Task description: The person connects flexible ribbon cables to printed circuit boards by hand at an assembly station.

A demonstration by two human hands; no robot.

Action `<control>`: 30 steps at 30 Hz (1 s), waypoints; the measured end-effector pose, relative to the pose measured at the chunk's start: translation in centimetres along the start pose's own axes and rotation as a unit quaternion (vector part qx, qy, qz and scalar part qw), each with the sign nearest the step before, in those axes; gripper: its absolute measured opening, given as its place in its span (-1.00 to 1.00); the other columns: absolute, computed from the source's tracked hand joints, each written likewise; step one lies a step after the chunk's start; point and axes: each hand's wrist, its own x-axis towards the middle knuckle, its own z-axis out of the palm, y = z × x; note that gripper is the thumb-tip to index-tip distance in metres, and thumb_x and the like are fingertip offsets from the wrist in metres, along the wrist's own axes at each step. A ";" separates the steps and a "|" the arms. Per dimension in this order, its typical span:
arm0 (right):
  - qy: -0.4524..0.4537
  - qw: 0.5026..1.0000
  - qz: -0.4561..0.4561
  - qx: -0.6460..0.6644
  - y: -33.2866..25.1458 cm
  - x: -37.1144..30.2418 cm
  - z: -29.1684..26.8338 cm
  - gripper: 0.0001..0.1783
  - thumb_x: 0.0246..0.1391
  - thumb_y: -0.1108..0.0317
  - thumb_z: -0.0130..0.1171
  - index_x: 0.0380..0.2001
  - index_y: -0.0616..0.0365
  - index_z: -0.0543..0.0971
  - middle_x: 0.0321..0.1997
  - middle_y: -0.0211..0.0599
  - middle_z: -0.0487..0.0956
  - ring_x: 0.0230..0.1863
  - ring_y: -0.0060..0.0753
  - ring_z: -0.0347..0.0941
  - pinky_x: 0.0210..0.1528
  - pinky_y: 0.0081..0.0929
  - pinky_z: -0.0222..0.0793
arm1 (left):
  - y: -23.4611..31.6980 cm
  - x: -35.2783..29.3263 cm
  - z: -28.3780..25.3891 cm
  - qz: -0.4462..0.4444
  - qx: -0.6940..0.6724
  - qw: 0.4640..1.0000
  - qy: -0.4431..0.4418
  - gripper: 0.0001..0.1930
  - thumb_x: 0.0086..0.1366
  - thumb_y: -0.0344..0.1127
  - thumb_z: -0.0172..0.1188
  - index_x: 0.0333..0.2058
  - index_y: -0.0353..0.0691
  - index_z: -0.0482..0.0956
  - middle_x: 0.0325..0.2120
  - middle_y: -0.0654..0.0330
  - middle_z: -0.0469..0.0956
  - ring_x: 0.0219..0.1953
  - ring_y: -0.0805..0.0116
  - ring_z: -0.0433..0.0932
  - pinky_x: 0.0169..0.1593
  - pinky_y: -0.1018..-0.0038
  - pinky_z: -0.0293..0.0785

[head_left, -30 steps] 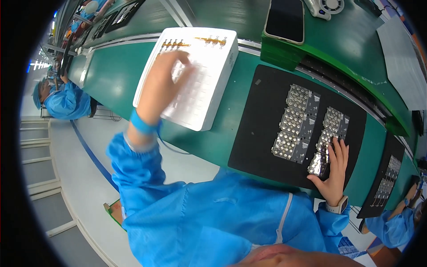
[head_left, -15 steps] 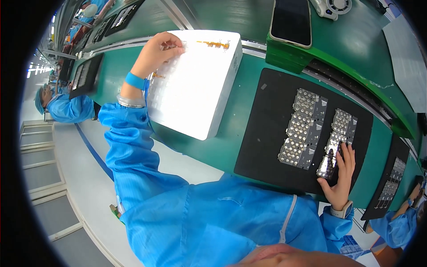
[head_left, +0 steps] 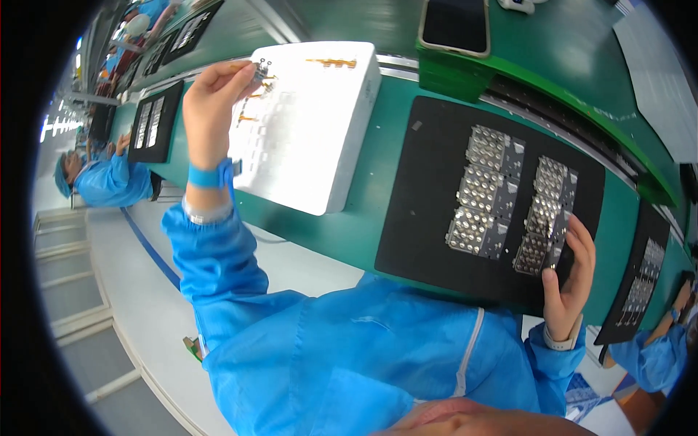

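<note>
My left hand [head_left: 212, 109] is raised over the far left edge of a white foam tray [head_left: 305, 138]. Its thumb and fingertips pinch a small flex-cable part [head_left: 260, 73], dark with an orange strip. A few orange flex cables [head_left: 334, 63] lie in the tray; glare hides much of its surface. On a black mat [head_left: 418, 196] lie two columns of circuit boards dotted with round silvery spots. My right hand [head_left: 571, 280] rests beside the right column of boards [head_left: 543, 214], thumb and fingers apart, touching the lower board's right edge. The left column [head_left: 480, 189] lies untouched.
A phone [head_left: 456, 25] lies on a green raised shelf [head_left: 451, 76] beyond the mat. Another black mat with boards [head_left: 640, 291] is at the far right, near a co-worker's arm [head_left: 680, 305]. A co-worker in blue [head_left: 113, 178] sits at the left beside a black tray [head_left: 155, 123].
My left hand has lifted from the tray and moved left, now with the flex-cable part in its fingertips. My right hand has slid off the board's face to its right edge. The view has shifted slightly.
</note>
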 end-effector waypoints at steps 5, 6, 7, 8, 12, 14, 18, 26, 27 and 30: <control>-0.067 0.973 0.052 0.214 -2.8 2.3 3.3 -0.52 0.01 0.55 0.14 0.05 0.32 0.35 0.18 -0.08 0.34 0.20 -0.23 0.27 0.22 -0.38 0.15 | 4.6 -9.1 8.0 -0.111 -0.123 0.963 -0.212 -0.85 0.15 -0.51 0.25 -0.30 -0.40 0.55 -0.41 0.10 0.62 -0.33 0.45 0.58 -0.21 0.55 0.53; -0.102 0.937 0.072 0.327 -3.1 2.6 4.4 -0.49 0.05 0.56 0.12 0.11 0.31 0.30 0.19 -0.11 0.33 0.21 -0.28 0.26 0.22 -0.39 0.16 | 5.1 -10.8 9.7 -0.141 -0.176 0.942 -0.247 -0.87 0.14 -0.54 0.25 -0.31 -0.41 0.54 -0.41 0.09 0.61 -0.35 0.46 0.58 -0.23 0.57 0.53; -0.139 0.896 0.091 0.412 -3.6 2.8 5.5 -0.47 0.09 0.55 0.09 0.15 0.31 0.25 0.19 -0.14 0.32 0.21 -0.32 0.25 0.22 -0.40 0.17 | 5.3 -12.5 10.9 -0.180 -0.212 0.922 -0.268 -0.88 0.14 -0.57 0.24 -0.32 -0.41 0.54 -0.41 0.07 0.61 -0.36 0.45 0.58 -0.23 0.58 0.53; -0.154 0.849 0.118 0.492 -4.0 2.9 6.7 -0.46 0.13 0.53 0.09 0.17 0.29 0.22 0.16 -0.17 0.35 0.18 -0.40 0.27 0.17 -0.46 0.22 | 5.1 -13.7 12.0 -0.218 -0.252 0.896 -0.293 -0.89 0.14 -0.60 0.22 -0.33 -0.41 0.53 -0.40 0.04 0.61 -0.37 0.43 0.59 -0.24 0.59 0.53; -0.145 0.822 0.205 0.512 -4.5 2.9 6.7 -0.62 0.16 0.47 0.08 0.05 0.30 0.35 -0.07 -0.23 0.48 -0.11 -0.54 0.45 -0.13 -0.63 0.40 | 4.5 -16.2 15.1 -0.245 -0.266 0.867 -0.344 -0.90 0.15 -0.65 0.17 -0.32 -0.47 0.53 -0.39 0.01 0.60 -0.34 0.34 0.60 -0.21 0.53 0.56; -0.135 0.832 0.231 0.485 -4.4 2.4 6.6 -0.68 0.17 0.46 0.08 -0.01 0.31 0.41 -0.18 -0.25 0.53 -0.25 -0.59 0.49 -0.25 -0.68 0.44 | 4.2 -17.5 15.9 -0.207 -0.296 0.893 -0.268 -0.89 0.14 -0.66 0.18 -0.32 -0.46 0.54 -0.35 0.02 0.58 -0.33 0.39 0.57 -0.23 0.54 0.53; -0.114 0.840 0.251 0.467 -4.4 1.6 6.1 -0.82 0.19 0.44 0.06 -0.19 0.33 0.49 -0.41 -0.30 0.57 -0.44 -0.59 0.52 -0.39 -0.69 0.45 | 3.1 -17.9 16.0 -0.106 -0.217 0.924 -0.297 -0.85 0.07 -0.65 0.24 -0.33 -0.38 0.62 -0.30 0.09 0.55 -0.27 0.47 0.49 -0.23 0.59 0.45; -0.185 0.809 0.329 0.451 -4.2 1.5 3.9 -0.84 0.16 0.37 0.12 -0.33 0.28 0.50 -0.49 -0.34 0.57 -0.51 -0.65 0.52 -0.50 -0.77 0.41 | 3.1 -16.6 15.0 0.093 -0.090 0.920 -0.370 -0.78 -0.09 -0.50 0.37 -0.36 -0.22 0.69 -0.35 0.22 0.57 -0.31 0.37 0.44 -0.25 0.52 0.34; -0.182 0.807 0.335 0.452 -4.1 1.5 3.8 -0.84 0.16 0.37 0.12 -0.33 0.28 0.50 -0.49 -0.34 0.57 -0.51 -0.65 0.52 -0.50 -0.77 0.41 | 3.3 -16.5 15.1 0.114 -0.055 0.917 -0.378 -0.80 -0.11 -0.45 0.38 -0.40 -0.19 0.68 -0.37 0.24 0.57 -0.34 0.35 0.44 -0.27 0.50 0.34; -0.173 0.832 0.350 0.393 -4.1 1.4 3.2 -0.84 0.12 0.36 0.17 -0.40 0.25 0.52 -0.55 -0.38 0.56 -0.52 -0.68 0.52 -0.54 -0.75 0.37 | 3.8 -16.1 15.4 0.225 0.033 0.890 -0.395 -0.85 -0.07 -0.42 0.37 -0.45 -0.22 0.63 -0.43 0.20 0.53 -0.37 0.29 0.41 -0.31 0.46 0.32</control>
